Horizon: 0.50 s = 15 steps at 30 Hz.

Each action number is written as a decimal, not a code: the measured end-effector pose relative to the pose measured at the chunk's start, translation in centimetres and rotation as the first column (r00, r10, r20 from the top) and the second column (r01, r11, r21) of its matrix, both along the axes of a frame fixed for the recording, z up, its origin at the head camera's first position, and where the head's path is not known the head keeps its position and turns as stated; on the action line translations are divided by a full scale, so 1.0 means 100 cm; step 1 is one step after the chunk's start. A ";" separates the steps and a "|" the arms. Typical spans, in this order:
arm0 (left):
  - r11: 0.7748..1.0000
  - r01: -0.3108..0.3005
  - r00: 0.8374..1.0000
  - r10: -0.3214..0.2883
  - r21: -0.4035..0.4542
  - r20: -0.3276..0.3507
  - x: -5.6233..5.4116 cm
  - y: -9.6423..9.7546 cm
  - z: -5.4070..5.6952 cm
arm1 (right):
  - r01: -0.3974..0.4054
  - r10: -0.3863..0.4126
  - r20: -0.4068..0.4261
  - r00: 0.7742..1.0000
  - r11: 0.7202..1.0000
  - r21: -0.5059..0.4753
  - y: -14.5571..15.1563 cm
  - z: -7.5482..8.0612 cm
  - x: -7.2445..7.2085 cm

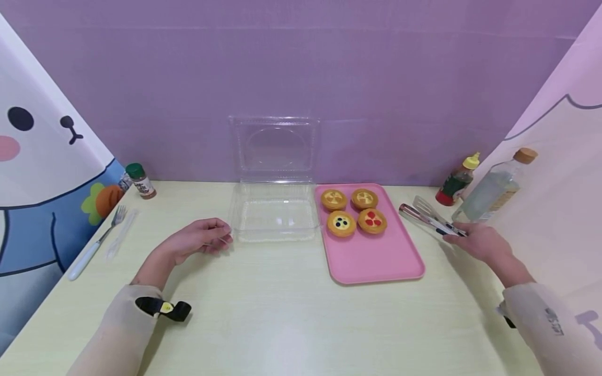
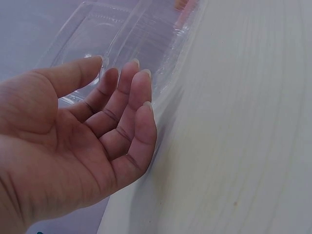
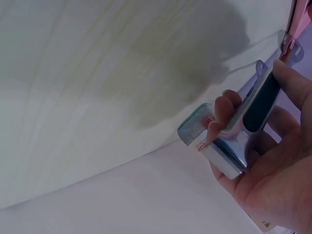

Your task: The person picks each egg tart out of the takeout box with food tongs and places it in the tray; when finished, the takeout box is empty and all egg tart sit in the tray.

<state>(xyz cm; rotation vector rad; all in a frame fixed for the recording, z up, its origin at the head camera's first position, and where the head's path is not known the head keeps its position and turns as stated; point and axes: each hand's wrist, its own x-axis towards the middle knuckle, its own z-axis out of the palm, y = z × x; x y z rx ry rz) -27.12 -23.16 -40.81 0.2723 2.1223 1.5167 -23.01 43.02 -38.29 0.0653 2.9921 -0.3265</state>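
Observation:
My right hand grips a pair of metal tongs with dark handle pads, fingers and thumb curled round the handle end. In the head view the tongs point left toward a pink tray. Several round tarts lie on that tray, among them one with red topping and one with dark dots. My left hand hovers just left of a clear plastic box whose lid stands up at the back. Its fingers are loosely curled and hold nothing, as the left wrist view shows.
Beside the tongs lies a wire whisk. A yellow-capped sauce bottle and a corked clear bottle stand at the right edge. At left are a green-lidded spice jar, a fork and a clear plastic utensil.

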 end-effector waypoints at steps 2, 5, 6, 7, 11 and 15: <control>1.000 -0.001 1.000 0.001 -0.002 0.002 0.000 0.000 0.000 | -0.011 0.012 -0.012 1.000 1.000 0.017 0.000 -0.002 0.000; 1.000 -0.003 1.000 0.003 -0.005 0.002 0.000 0.000 -0.001 | -0.010 0.010 -0.021 1.000 1.000 0.012 0.000 -0.005 -0.001; 1.000 -0.004 1.000 0.004 -0.006 0.002 0.000 0.000 -0.001 | -0.006 0.007 -0.019 1.000 1.000 0.006 0.000 -0.006 -0.001; 1.000 -0.004 1.000 0.004 -0.008 0.001 0.000 0.000 -0.001 | -0.004 0.004 -0.018 1.000 1.000 0.001 0.000 -0.006 -0.001; 1.000 -0.004 1.000 0.004 -0.009 0.000 0.000 0.000 0.000 | 0.007 -0.007 0.003 1.000 1.000 -0.014 0.000 -0.007 -0.002; 1.000 -0.001 1.000 0.001 -0.007 -0.001 0.000 0.000 0.000 | 0.012 -0.012 0.012 1.000 1.000 -0.016 0.001 -0.008 -0.001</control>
